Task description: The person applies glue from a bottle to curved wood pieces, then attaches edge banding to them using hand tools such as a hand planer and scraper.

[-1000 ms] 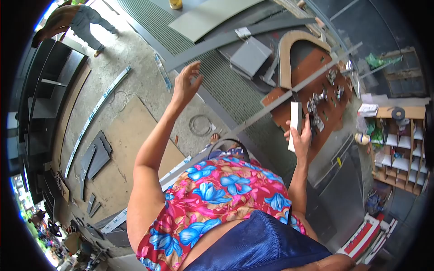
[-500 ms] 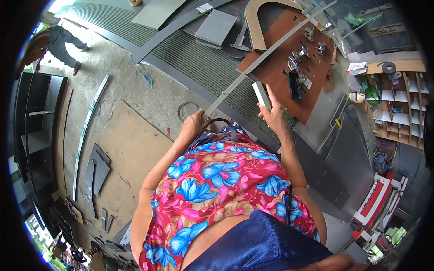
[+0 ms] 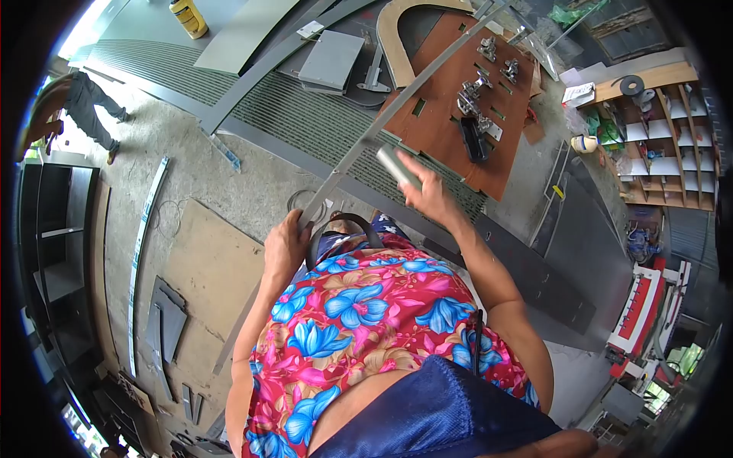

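My left hand [image 3: 285,240] is closed round the near end of a long, thin metal strip [image 3: 368,139]. The strip runs up and away over the ribbed work surface [image 3: 305,126], crossing a reddish-brown panel [image 3: 427,76]. In my right hand [image 3: 435,202], slightly blurred, is a pale rectangular block [image 3: 398,167], held between thumb and fingers just right of the strip. Metal hinges [image 3: 471,95] and a black box-like piece [image 3: 475,141] lie on the brown panel. A curved wooden piece [image 3: 392,47] rests at its left edge.
A grey flat box [image 3: 330,59] and a caliper [image 3: 374,72] lie on the work surface, with a yellow container [image 3: 188,18] farther off. A wooden shelf unit [image 3: 664,145] stands right. Another person's legs [image 3: 93,109] show at left. A tan board [image 3: 206,282] lies on the floor.
My left hand has come down and left with the strip's near end, and the strip now looks bowed. My right hand with the block has moved left, towards the strip.
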`<state>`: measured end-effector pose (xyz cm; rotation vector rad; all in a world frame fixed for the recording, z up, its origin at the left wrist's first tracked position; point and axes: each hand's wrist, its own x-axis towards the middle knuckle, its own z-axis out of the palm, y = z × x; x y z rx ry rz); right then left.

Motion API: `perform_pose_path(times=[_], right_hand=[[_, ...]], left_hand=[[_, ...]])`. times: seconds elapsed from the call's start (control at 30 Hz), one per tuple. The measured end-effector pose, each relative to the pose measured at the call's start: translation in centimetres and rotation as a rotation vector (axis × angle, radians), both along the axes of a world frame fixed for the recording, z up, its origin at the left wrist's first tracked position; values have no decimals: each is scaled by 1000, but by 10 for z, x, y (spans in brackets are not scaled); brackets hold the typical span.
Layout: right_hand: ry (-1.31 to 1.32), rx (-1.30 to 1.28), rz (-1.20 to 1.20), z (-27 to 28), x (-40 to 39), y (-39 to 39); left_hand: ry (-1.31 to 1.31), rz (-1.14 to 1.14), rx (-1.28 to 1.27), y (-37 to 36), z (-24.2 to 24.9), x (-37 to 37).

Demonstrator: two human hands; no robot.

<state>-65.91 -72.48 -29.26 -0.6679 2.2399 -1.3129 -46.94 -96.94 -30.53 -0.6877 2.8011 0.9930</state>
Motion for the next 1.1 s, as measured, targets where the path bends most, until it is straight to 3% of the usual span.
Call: perform_pose_path(times=[0.17,0.27,0.33,0.4,0.43,0.5,0.57,0.63,0.7,0.73,0.83,0.9,1.03,1.07,1.1], right_hand=[[-4,48,-153,12,-37,-13],[59,23,93,24,-11,-21],[220,-30,47,6,-33,-22],[99,45,-205,30,-58,-20],[179,116,-226,25,-75,-20],[191,71,-99,27,-68,-20],[24,-17,43,24,-39,-25],[34,-77,-2,18,-52,-22],[63,95,-183,22,-89,-16],[74,51,-241,25,-98,-18],[5,139,-101,57,-59,-32],[-79,-51,101,30,-32,-31],[159,27,-146,15,-101,-21],[165,-55,-222,5,-118,-20],[79,46,-241,14,-116,-22]], left_hand=[[44,10,-4,-9,32,11],[46,37,-38,-14,47,20],[42,66,-83,-17,50,27],[27,79,-111,-17,56,32],[23,86,-126,-16,59,34],[18,112,-166,-18,61,36],[19,121,-205,-23,61,42],[41,112,-239,-28,58,48],[65,91,-240,-30,60,52],[80,83,-242,-29,62,52],[58,198,-62,-27,79,48],[24,195,22,-33,86,51],[50,178,105,-43,100,54],[4,149,92,-49,103,54],[25,159,123,-52,106,55]])
